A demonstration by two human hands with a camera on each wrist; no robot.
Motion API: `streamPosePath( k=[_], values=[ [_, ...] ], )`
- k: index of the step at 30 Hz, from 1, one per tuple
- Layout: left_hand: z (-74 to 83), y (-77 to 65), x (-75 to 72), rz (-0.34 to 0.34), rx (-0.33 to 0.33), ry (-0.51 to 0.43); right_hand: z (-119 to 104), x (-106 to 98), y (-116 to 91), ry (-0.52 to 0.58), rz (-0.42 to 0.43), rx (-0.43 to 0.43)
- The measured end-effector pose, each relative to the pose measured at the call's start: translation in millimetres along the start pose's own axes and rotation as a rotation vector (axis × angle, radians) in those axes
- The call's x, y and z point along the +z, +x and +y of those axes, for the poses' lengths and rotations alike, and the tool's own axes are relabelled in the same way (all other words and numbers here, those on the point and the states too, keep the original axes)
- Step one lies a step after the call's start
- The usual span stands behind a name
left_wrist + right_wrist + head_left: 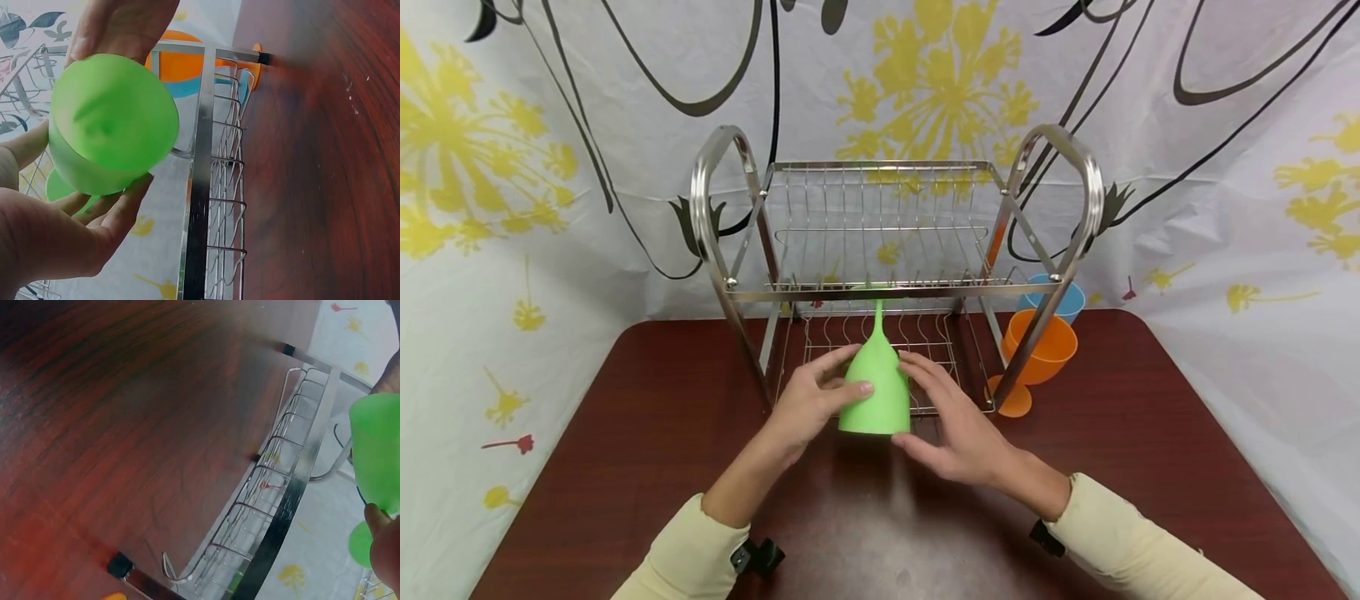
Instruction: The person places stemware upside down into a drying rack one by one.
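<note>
Left hand (808,404) pinches a green goblet (877,387), mouth down, before the metal rack (701,200); right hand (962,437) touches its side, fingers and thumb apart, grip hard to judge. By rack's right side: orange goblet (1056,352), blue cup (1071,303) behind.

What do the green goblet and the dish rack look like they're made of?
The green goblet seems to be plastic with a satin finish: one even color, soft highlights, though silicone is possible. The dish rack looks like polished metal, perhaps stainless steel, since it's silvery with bright reflections.
</note>
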State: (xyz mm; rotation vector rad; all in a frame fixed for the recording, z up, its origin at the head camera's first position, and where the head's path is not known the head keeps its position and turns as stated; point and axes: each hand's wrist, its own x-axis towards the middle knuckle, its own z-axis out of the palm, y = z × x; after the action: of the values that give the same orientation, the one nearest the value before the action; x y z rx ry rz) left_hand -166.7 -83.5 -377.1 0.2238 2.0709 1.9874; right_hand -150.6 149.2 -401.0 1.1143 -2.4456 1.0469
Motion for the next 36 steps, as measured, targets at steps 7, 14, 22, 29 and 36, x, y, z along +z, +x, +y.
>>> streamPosePath(
  k=[7,14,22,29,36],
  values=[
    [-1.9,-1.0,4.0,0.023,0.045,0.057,1.7,3.7,1.7,0.082,0.059,0.065],
    [-4.8,-2.6,8.2,0.064,0.084,0.178,0.4,8.1,5.0,0.235,0.084,0.16],
    [-2.9,-5.3,13.0,0.076,0.123,0.202,0.5,9.2,7.1,0.413,0.091,0.314],
    [-1.4,-7.2,16.6,0.082,0.167,0.277,-0.4,7.7,8.8,0.518,0.067,0.401],
    [0.8,-9.2,20.1,0.112,0.202,0.382,-1.8,7.3,8.8,0.546,0.042,0.421]
  ],
)
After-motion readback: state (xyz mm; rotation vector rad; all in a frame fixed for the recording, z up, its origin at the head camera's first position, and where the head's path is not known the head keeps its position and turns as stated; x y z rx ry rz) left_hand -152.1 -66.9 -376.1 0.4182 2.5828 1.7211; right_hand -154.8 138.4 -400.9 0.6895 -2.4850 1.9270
